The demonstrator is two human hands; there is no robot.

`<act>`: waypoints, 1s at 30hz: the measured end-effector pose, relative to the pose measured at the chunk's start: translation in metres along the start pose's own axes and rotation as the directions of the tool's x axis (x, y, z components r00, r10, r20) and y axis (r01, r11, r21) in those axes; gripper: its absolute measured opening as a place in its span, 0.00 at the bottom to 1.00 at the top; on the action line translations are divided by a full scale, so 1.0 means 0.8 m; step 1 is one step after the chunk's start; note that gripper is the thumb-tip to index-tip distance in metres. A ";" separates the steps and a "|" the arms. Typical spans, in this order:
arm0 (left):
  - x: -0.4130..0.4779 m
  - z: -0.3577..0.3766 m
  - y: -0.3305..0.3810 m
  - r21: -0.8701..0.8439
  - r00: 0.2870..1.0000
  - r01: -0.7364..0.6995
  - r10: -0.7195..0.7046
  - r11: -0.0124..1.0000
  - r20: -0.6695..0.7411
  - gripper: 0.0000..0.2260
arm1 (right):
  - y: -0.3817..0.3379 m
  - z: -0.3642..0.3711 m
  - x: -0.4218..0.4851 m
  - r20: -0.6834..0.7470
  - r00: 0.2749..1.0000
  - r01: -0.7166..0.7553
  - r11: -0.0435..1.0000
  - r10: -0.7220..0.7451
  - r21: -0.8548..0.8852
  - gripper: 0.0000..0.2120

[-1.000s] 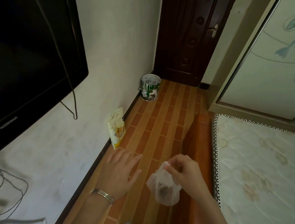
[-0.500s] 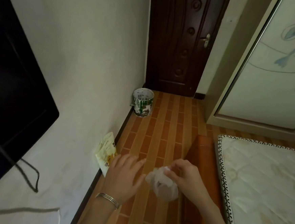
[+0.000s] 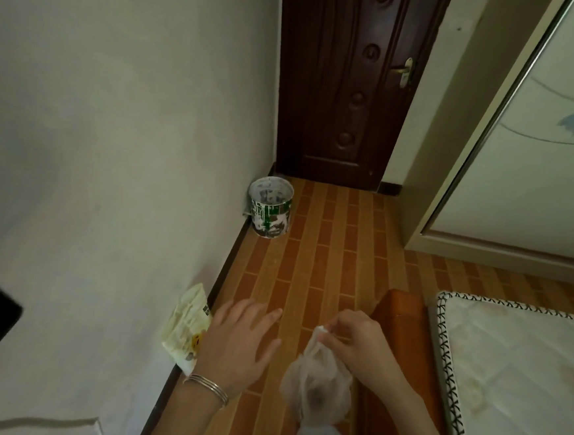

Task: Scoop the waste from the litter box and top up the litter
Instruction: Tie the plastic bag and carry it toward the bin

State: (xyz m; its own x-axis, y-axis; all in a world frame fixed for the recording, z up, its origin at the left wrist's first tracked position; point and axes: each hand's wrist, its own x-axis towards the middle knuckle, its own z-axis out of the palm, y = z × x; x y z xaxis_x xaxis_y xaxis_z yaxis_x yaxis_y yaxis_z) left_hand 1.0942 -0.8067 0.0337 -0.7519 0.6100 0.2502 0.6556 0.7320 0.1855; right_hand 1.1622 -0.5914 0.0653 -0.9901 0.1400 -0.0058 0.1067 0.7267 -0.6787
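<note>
Small thin plastic bag (image 3: 317, 388), translucent white, crinkled, neck gathered to a twist at top. The lower part bulges round, w/ a dark brownish lump showing through the film near the bottom. The bag hangs in the air above the floor (image 3: 327, 255), low in the view, just left of the orange-brown bed frame (image 3: 401, 315) and btwn the two hands. Below it is a pale blurred shape; can't tell what it is.

The right hand (image 3: 361, 343) holds the bag by its neck. Its fingers (image 3: 337, 322) are curled in, thumb and fingertips pinching the bunched plastic, w/ a bit of white film poking out past them.

The left hand (image 3: 237, 347) is palm down over the floor, not touching the bag. Its fingers (image 3: 237, 313) are released, nearly straight and a little spread, holding nothing. Thin silver bangles (image 3: 208, 386) sit on the wrist.

Just left of that hand, a pale yellow pouch (image 3: 185, 329) leans vs. the wall (image 3: 113, 135) at the skirting; the print is too blurred to read. Farther along the same wall a paint-streaked bucket (image 3: 270, 209) stands upright on the floor, near the dark wood door (image 3: 344, 84). A white quilted mattress (image 3: 524, 373) lies on the bed frame at right. Behind it is a wardrobe panel (image 3: 541, 151) w/ a blue fish drawing.
</note>
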 end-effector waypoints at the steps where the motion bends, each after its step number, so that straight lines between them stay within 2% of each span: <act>1: 0.018 0.006 -0.003 0.004 1.000 0.007 -0.007 1.000 0.003 0.20 | 0.006 -0.004 0.018 0.011 1.000 -0.002 1.000 0.002 -0.005 0.06; 12: 0.228 0.055 -0.025 0.013 0.997 0.077 -0.077 0.997 -0.005 0.19 | 0.068 -0.074 0.234 0.098 0.995 0.029 0.998 -0.035 0.056 0.02; 16: 0.292 0.065 -0.036 0.008 0.990 0.142 -0.142 0.990 -0.012 0.19 | 0.086 -0.097 0.305 0.112 0.992 0.057 0.995 -0.066 0.082 0.05; 30: 0.492 0.109 -0.142 0.083 0.991 0.135 -0.133 0.987 -0.029 0.20 | 0.120 -0.109 0.551 0.133 0.988 0.068 0.996 -0.076 0.062 0.04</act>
State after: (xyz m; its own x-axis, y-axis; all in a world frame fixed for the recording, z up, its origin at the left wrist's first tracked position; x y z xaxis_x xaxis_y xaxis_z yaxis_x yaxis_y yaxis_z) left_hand 0.7176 -0.6229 0.0283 -0.8303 0.4979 0.2503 0.5396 0.8306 0.1377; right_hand 0.7442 -0.4014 0.0618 -0.9986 -0.0061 -0.0523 0.0336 0.6916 -0.7215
